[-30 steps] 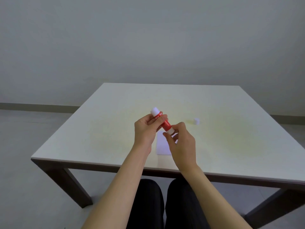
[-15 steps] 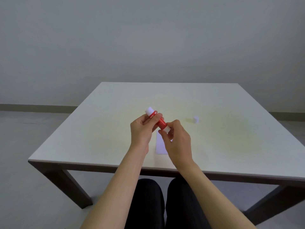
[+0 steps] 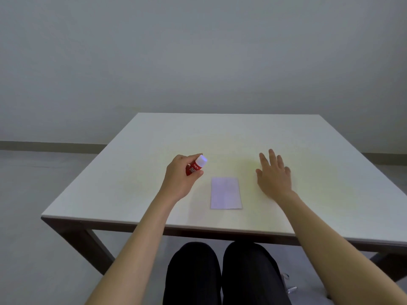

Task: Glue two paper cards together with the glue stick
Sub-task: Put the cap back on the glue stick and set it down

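My left hand [image 3: 179, 179] is closed around a red glue stick [image 3: 195, 167], whose white end points up and to the right, just above the table. A single white paper card [image 3: 225, 193] lies flat on the table between my hands; no second card can be told apart. My right hand [image 3: 274, 175] hovers right of the card, palm down and fingers spread, holding nothing. The small white cap seen earlier is hidden, likely under this hand.
The white table [image 3: 132, 172] has its front edge close to my lap. Dark table legs stand at the lower left and right. A bare grey wall and floor lie behind.
My right hand let go of the glue stick and moved right, opening flat. My left hand carried the stick to the left. The card is now uncovered.
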